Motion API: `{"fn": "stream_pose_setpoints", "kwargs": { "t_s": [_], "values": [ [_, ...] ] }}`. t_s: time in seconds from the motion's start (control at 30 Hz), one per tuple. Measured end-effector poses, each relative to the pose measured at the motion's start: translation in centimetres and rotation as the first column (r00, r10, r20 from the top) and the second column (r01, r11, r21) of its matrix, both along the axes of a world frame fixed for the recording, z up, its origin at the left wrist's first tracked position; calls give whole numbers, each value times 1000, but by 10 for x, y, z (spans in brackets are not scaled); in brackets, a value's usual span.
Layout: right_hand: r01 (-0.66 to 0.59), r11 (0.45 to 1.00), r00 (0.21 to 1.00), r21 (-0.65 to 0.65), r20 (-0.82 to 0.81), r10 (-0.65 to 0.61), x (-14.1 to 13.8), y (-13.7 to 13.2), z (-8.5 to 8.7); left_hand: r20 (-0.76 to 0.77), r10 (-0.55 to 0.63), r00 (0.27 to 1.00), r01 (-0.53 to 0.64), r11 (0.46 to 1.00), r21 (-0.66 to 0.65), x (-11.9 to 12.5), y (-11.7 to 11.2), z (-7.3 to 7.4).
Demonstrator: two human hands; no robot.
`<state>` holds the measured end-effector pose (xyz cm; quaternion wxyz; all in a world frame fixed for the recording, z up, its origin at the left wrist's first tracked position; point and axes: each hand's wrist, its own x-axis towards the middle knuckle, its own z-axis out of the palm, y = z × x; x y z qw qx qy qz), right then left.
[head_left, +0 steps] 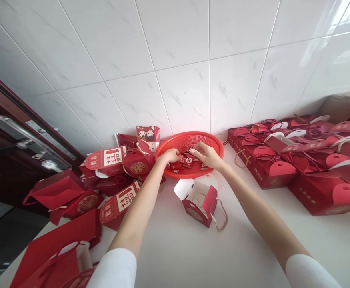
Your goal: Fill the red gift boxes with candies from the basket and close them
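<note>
Both my hands reach into a red plastic colander basket (189,138) standing against the tiled wall. Small red-wrapped candies (188,161) lie in its bottom. My left hand (173,155) is at the left of the pile, its fingers closed on a red-wrapped candy. At the right of the pile, my right hand (206,155) has its thumb and fingers bent together over the wrappers; what is between them is too small to make out. In front of the basket a red gift box (199,204) stands with its white-lined flaps open and a rope handle hanging at its right.
Many closed red gift boxes (278,168) stand in rows at the right, with a brown carton (339,106) behind. Red boxes (119,206) are heaped at the left. Beyond them is a dark door with a metal handle (15,128). The white tabletop (175,248) is in front.
</note>
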<state>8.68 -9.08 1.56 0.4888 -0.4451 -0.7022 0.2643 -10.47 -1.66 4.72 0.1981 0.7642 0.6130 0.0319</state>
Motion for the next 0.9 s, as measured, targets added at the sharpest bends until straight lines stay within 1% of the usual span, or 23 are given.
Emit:
{"fn": "stream_pose_setpoints", "kwargs": {
  "t_s": [0.1,0.17,0.23,0.33,0.43,0.5,0.53,0.6,0.67,0.73,0.77,0.83,0.9],
  "values": [
    [1,1000,999,-9,39,-1,-1,7,0,-45,41,998,-45,994,-98,3,15,-12],
    [8,999,1000,-50,28,-7,2,11,-1,-29,50,998,-54,990,-131,2,22,-19],
    [3,992,1000,-126,-1,-3,5,15,-3,37,42,998,-37,990,-134,1,25,-24],
    [-10,974,995,-227,-95,-12,7,20,-8,212,9,977,14,994,-107,1,25,-26],
    [39,953,971,-302,-214,-107,7,25,-13,435,-33,900,74,994,-78,5,21,-22],
    [80,944,949,-320,-264,-170,6,27,-15,570,-58,820,128,988,-84,10,17,-17],
    [87,944,943,-319,-278,-182,6,28,-15,624,-68,779,161,982,-95,13,15,-14],
    [42,954,935,-295,-324,-142,6,28,-14,699,-80,711,228,966,-121,19,12,-10],
    [-38,969,911,-244,-408,-67,6,25,-12,735,-83,673,281,948,-150,25,10,-6],
    [-106,978,863,-182,-505,-1,7,21,-8,737,-76,672,302,936,-179,29,11,-6],
    [-118,980,838,-160,-546,11,7,19,-6,724,-70,686,298,935,-192,31,13,-7],
    [-99,985,802,-144,-598,-6,7,15,-2,672,-52,738,261,941,-214,31,17,-9],
    [-54,986,773,-155,-632,-57,6,13,0,581,-34,813,199,954,-223,27,24,-14]
  ]
}}
